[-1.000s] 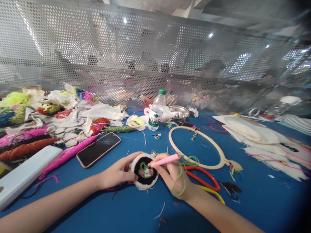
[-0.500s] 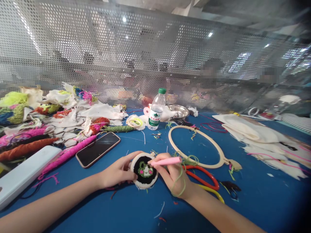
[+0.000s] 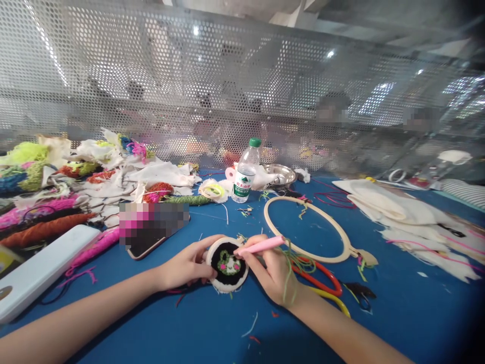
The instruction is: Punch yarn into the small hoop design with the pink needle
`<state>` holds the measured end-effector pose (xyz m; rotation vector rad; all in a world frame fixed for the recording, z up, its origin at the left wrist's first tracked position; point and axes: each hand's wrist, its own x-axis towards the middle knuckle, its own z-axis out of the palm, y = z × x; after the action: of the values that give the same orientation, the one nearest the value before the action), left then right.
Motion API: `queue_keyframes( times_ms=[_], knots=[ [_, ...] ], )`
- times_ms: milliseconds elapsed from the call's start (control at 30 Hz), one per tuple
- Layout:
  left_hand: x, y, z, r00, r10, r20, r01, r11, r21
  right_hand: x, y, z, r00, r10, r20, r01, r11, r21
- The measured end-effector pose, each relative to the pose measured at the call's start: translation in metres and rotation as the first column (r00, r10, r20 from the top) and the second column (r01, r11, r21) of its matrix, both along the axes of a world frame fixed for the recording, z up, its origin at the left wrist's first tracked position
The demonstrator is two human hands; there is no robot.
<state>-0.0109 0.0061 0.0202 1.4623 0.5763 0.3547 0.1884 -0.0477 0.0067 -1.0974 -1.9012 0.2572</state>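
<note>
Small hoop: just below the middle of the view, toward 6 o'clock, the small hoop [image 3: 228,265] is held tilted up over the blue table [image 3: 212,333], with a green, pink and white motif on black.
Left hand: the left hand [image 3: 187,267] is partly curled, gripping the hoop's rim from 9 o'clock, thumb in front at about 8; fingers behind are hidden.
Right hand: the right hand [image 3: 271,270], at 3 o'clock from the hoop, is closed in a pen-like pinch around the pink tool [image 3: 263,245].
Tool tip: near the motif's 1 o'clock edge; whether it pierces the cloth cannot be told. A steady slant and even depth should suit the work.
Green yarn: the green yarn [image 3: 305,264] trails from the tool's back end and drapes over the right hand; slack feed matters, since a snag could pull out loops.
Rim grip: a firm hold should stop the hoop twisting; hidden fingers are best clear of the tip.
Nearby: the large wooden hoop [image 3: 345,242] lies at 2 o'clock, the red handle [image 3: 337,285] at 3; yarn could catch on either.
</note>
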Motion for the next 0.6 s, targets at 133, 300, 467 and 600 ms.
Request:
queue_keyframes(
  times_ms=[133,300,467,600],
  knots=[
    [0.0004,-0.0003,-0.0003,1.000,0.013,-0.019,-0.013,1.000,0.008,0.0006,-0.0011,-0.0002,1.000,-0.009,0.015,0.009,1.000,0.006],
    [0.0007,-0.0002,-0.0007,1.000,0.011,-0.006,-0.011,1.000,-0.004,0.0009,-0.0012,-0.0008,1.000,-0.015,0.012,0.015,0.999,0.029],
    [-0.0008,0.0010,-0.0028,1.000,0.002,-0.016,-0.002,1.000,0.008,0.0011,-0.0012,-0.0001,1.000,-0.020,0.022,0.018,0.998,0.063],
    [-0.0017,0.0002,-0.0036,1.000,-0.006,-0.005,0.006,1.000,0.000,-0.0044,-0.0036,0.0018,0.984,0.013,0.179,-0.043,0.985,0.165]
  ],
)
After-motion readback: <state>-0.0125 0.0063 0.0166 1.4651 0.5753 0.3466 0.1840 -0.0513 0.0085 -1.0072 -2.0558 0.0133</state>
